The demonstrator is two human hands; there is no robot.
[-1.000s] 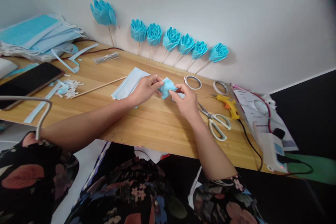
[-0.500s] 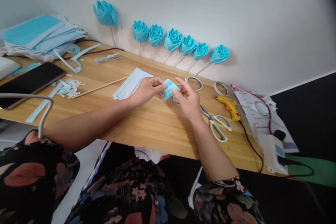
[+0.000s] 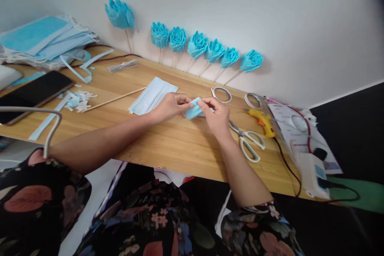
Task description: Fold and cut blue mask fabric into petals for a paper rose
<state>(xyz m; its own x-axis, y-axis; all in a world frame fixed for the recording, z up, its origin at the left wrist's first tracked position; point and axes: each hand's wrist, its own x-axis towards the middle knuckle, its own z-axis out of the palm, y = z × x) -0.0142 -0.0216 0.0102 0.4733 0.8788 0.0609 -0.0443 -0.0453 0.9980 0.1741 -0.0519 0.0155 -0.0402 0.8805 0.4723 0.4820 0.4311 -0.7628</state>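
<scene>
Between my two hands is a small light-blue piece of mask fabric (image 3: 193,109), held above the table. My left hand (image 3: 171,107) pinches its left edge between thumb and fingers. On the opposite edge, the thumb and fingers of my right hand (image 3: 216,115) are closed. Just behind my left hand lies a pale blue face mask (image 3: 152,95), flat on the wood. Scissors (image 3: 247,140) with white handles rest to the right, their blades partly hidden by my right hand.
Several blue fabric flowers (image 3: 197,46) on sticks lean on the wall. Tape rolls (image 3: 253,101) and a yellow glue gun (image 3: 262,121) lie right. Leftward are stacked masks (image 3: 45,40), a phone (image 3: 33,95), scraps (image 3: 78,101) and a wooden stick (image 3: 115,99). A grey cable arches at lower left.
The fabric piece has gone from a wider, angled square to a narrower strip. My right fingers, raised before, have come down onto it, and both hands sit slightly lower.
</scene>
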